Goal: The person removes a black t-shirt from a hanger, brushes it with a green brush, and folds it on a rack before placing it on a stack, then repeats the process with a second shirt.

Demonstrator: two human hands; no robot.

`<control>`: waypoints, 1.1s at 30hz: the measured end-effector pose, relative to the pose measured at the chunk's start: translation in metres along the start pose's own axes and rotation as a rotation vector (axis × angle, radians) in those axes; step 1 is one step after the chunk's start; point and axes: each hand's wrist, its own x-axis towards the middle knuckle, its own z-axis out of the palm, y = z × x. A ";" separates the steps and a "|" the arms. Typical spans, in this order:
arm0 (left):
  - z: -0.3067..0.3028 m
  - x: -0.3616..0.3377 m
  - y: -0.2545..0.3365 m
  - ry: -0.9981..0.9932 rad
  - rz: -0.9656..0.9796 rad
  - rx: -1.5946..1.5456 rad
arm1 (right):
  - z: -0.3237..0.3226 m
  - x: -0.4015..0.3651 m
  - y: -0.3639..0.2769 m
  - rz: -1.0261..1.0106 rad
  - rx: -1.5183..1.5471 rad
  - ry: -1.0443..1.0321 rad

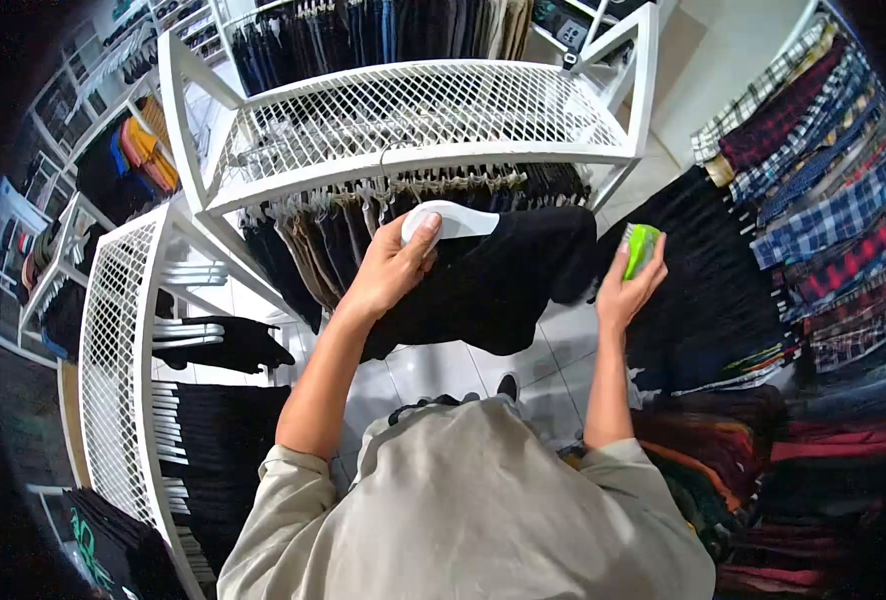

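Observation:
My left hand grips the white plastic hanger of a black pair of trousers, held out in front of the white mesh rack. The trousers hang down from the hanger between my two arms. My right hand holds a small bright green object up against the right side of the black garment. Its exact kind is hard to tell.
Dark trousers on hangers fill the rail under the mesh rack. A second white mesh rack with black garments stands at left. Plaid shirts hang at right, folded dark and red clothes below. White floor tiles lie beneath.

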 end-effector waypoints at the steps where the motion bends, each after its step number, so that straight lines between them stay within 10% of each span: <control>1: -0.001 -0.004 -0.001 -0.013 -0.006 -0.013 | -0.006 -0.004 -0.027 -0.077 0.043 -0.067; 7: 0.006 -0.003 -0.001 -0.108 0.010 -0.025 | -0.001 -0.036 -0.102 -0.534 0.131 -0.291; 12: -0.012 -0.009 -0.006 -0.005 0.093 0.070 | 0.010 -0.010 -0.015 0.007 -0.053 -0.202; 22: 0.000 -0.013 -0.007 -0.080 0.204 0.233 | -0.009 -0.030 -0.105 -0.410 0.200 -0.349; 28: -0.013 -0.022 -0.009 0.020 0.285 0.391 | 0.008 -0.011 0.009 0.034 -0.114 -0.241; 33: -0.007 -0.023 -0.003 0.003 0.338 0.559 | -0.020 -0.006 -0.085 -0.121 0.248 -0.323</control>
